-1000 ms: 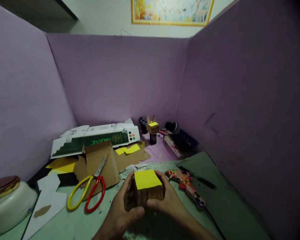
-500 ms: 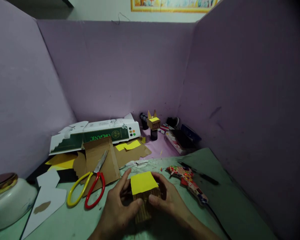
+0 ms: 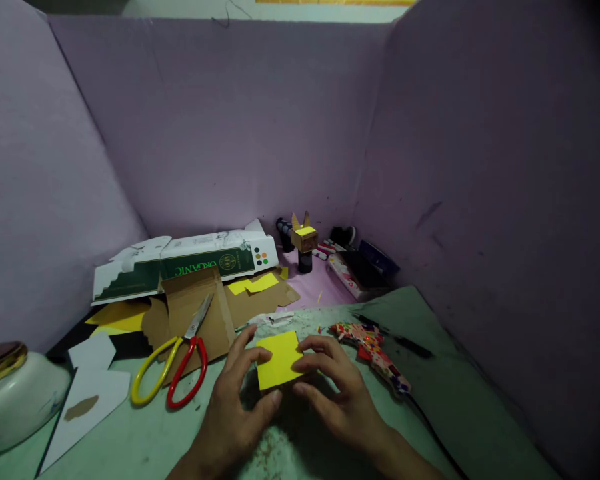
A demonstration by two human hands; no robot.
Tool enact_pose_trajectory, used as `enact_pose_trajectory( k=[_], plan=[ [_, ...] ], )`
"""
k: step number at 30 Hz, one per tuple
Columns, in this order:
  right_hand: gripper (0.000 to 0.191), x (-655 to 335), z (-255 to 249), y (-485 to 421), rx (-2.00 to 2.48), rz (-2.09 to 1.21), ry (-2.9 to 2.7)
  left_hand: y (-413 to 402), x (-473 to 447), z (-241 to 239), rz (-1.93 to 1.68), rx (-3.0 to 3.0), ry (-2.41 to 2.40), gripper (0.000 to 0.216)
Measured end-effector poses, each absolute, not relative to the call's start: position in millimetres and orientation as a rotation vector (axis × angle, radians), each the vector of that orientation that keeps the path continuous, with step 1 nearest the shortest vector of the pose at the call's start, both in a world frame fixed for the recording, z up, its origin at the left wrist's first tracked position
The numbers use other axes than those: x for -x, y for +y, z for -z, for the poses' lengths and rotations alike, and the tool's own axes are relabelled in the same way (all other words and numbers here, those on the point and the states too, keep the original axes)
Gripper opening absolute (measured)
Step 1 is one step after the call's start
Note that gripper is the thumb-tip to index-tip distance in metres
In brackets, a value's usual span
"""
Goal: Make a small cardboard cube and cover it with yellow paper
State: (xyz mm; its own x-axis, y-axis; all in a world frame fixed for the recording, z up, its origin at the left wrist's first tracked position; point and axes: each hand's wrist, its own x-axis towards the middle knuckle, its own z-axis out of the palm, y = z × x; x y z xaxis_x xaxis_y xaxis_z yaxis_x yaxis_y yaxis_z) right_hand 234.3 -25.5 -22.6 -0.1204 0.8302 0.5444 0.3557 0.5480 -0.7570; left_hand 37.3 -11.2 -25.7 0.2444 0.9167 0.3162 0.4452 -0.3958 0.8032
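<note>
Both my hands hold a small cardboard block with a yellow paper face [image 3: 279, 360] low over the green mat [image 3: 145, 440]. My left hand [image 3: 235, 413] grips its left side, thumb under the front edge and fingers behind. My right hand [image 3: 337, 393] closes on its right side, fingertips resting on the yellow face. The yellow face is tilted toward me and hides most of the brown cardboard.
Scissors with yellow and red handles [image 3: 173, 373] lie left of my hands on brown cardboard scraps [image 3: 200, 313]. A patterned glue gun [image 3: 375, 353] lies to the right. A green and white carton [image 3: 180, 267], a small cardboard figure [image 3: 304, 241], a white bowl [image 3: 15, 400] and purple partitions [image 3: 230, 133] surround the spot.
I have tipped the block so its yellow face turns toward me and the brown side no longer shows. My hands sit slightly lower on the mat, and the view has tilted down.
</note>
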Motion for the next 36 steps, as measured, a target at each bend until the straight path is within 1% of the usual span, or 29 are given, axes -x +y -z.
enact_pose_trajectory(
  k=[2, 4, 8, 11, 15, 20, 23, 26, 27, 28, 30, 31, 33, 36],
  plan=[
    [0.017, -233, 23, -25, 0.959, -0.430, -1.741, -14, -38, 22, -1.145, -2.103, 1.247, 0.015],
    [0.018, -231, 24, -23, 0.896, -0.324, -1.775, -16, -40, 20, -1.262, -2.246, 1.159, 0.011],
    [0.019, -228, 27, -22, 0.786, -0.186, -1.824, -16, -45, 17, -1.482, -2.444, 0.910, 0.019],
    [0.020, -228, 31, -22, 0.764, -0.155, -1.830, -13, -47, 16, -1.543, -2.490, 0.790, 0.021],
    [0.023, -229, 33, -23, 0.691, -0.093, -1.862, -13, -48, 14, -1.556, -2.520, 0.717, 0.022],
    [0.014, -231, 34, -22, 0.630, -0.073, -1.833, -16, -46, 16, -1.554, -2.554, 0.717, 0.022],
    [0.009, -232, 34, -24, 0.680, -0.071, -1.796, -17, -44, 19, -1.536, -2.562, 0.700, 0.023],
    [0.012, -236, 30, -26, 0.767, -0.041, -1.805, -17, -39, 24, -1.484, -2.545, 0.750, 0.019],
    [0.016, -238, 28, -26, 0.788, -0.029, -1.821, -16, -36, 25, -1.465, -2.524, 0.798, 0.020],
    [0.028, -239, 26, -26, 0.807, -0.019, -1.843, -16, -34, 27, -1.441, -2.499, 0.858, 0.025],
    [0.054, -241, 21, -25, 0.848, 0.003, -1.919, -13, -30, 29, -1.356, -2.477, 0.977, 0.043],
    [0.063, -240, 20, -24, 0.866, 0.010, -1.989, -11, -29, 30, -1.290, -2.507, 1.014, 0.049],
    [0.067, -238, 20, -21, 0.912, 0.000, -2.157, -8, -29, 31, -1.119, -2.642, 1.058, 0.054],
    [0.068, -234, 23, -19, 1.044, -0.052, -2.330, -6, -33, 31, -0.857, -2.864, 1.135, 0.053]
  ],
)
